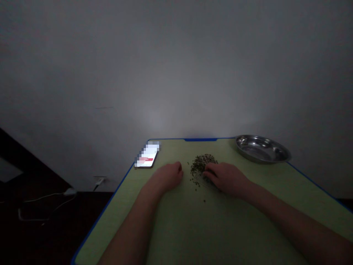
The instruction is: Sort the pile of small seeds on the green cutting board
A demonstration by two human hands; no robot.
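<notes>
A loose pile of small dark grains (199, 163) lies on the pale green tabletop (190, 224), with a few strays in front of it. My left hand (171, 175) rests on the table just left of the pile, its fingers curled into a fist; what is inside, if anything, is hidden. At the right side of the pile, my right hand (226, 179) has its fingers bent and closed at the grains. Under its fingertips shows a clear, see-through thing (209, 183), too dim to name. Whether the right fingers grip it or some grains cannot be made out.
A shallow metal bowl (260, 150) stands at the table's far right corner. Near the far left edge lies a phone (148, 154) with its screen lit. The table's blue rim (200, 140) runs along a grey wall (176, 73). White cables (55, 200) are down to the left.
</notes>
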